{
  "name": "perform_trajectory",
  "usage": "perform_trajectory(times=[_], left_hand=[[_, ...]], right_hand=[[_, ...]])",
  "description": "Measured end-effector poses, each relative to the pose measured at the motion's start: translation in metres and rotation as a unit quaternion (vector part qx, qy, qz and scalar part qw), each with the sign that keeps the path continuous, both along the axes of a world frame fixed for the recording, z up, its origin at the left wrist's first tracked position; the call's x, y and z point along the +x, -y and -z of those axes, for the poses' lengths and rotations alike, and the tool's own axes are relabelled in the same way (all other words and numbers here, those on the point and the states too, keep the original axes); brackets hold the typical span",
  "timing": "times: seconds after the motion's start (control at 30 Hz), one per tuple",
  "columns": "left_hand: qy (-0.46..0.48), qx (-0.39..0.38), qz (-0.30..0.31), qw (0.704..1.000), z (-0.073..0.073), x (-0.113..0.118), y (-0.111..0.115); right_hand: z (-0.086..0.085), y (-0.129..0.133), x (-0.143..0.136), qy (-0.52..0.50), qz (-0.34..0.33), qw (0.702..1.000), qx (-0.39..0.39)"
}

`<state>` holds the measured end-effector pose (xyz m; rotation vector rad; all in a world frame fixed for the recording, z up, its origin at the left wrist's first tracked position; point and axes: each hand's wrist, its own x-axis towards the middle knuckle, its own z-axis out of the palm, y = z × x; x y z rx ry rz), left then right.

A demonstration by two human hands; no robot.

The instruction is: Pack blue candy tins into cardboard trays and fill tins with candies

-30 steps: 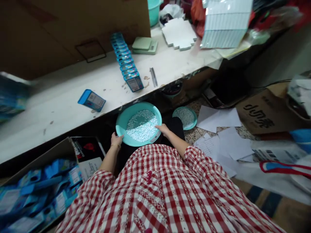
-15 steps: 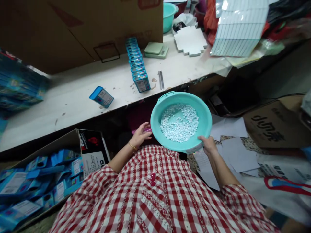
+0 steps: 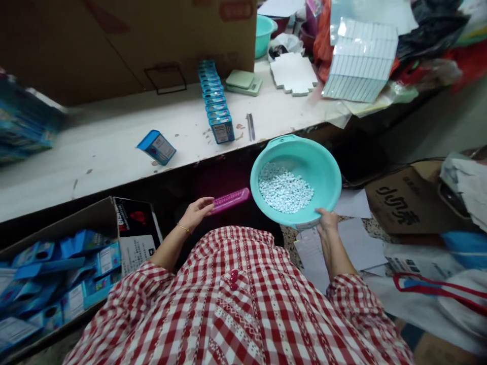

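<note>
A turquoise basin [image 3: 323, 175] hangs tilted over my lap, with small white pellets [image 3: 285, 188] gathered toward its left side. My right hand [image 3: 327, 220] grips its lower right rim, thumb on the inside. To the left of the basin, my left hand [image 3: 198, 212] is closed on the near end of a pink plastic basket [image 3: 231, 199], whose perforated rim shows and whose lower part lies in shadow. The far end of that rim comes close to the basin's left edge.
On the white table [image 3: 110, 147] stand a blue box [image 3: 158, 147], a row of blue boxes [image 3: 216, 104], and a green scale [image 3: 243, 82]. A carton of blue boxes [image 3: 124, 238] is at lower left; papers [image 3: 355, 248] lie at right.
The basin has shifted right and tilted, and the pellets have slid to its left side. My left hand has moved left and closed on the pink basket, whose rim shows more.
</note>
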<state>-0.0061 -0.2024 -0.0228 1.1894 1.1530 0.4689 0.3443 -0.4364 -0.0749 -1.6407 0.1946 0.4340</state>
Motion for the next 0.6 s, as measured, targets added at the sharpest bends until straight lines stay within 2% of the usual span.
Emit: perform_trajectory(times=[0.07,0.13,0.2,0.3,0.4,0.47,0.6], left_hand=[[-0.004,0.004,-0.045,0.999,0.001,-0.016,-0.005],[-0.01,-0.009,-0.104,0.995,0.003,-0.029,-0.008],[-0.004,-0.034,-0.143,0.989,0.006,-0.033,-0.01],[0.03,-0.07,-0.128,0.989,0.012,-0.023,-0.012],[0.048,-0.088,-0.089,0.991,0.021,-0.008,-0.018],[0.049,-0.099,-0.088,0.99,0.027,-0.003,-0.026],[0.046,-0.122,-0.112,0.985,0.03,-0.005,-0.043]], right_hand=[[0.0,-0.006,-0.01,-0.014,0.02,0.999,0.023],[-0.003,-0.013,-0.014,-0.006,0.013,0.999,0.042],[-0.011,-0.024,-0.012,0.009,0.013,0.998,0.06],[-0.031,-0.049,-0.004,0.033,0.028,0.996,0.077],[-0.058,-0.083,0.004,0.054,-0.007,0.995,0.084],[-0.08,-0.108,0.005,0.059,-0.04,0.994,0.082],[-0.14,-0.152,-0.002,0.068,-0.125,0.988,0.063]])
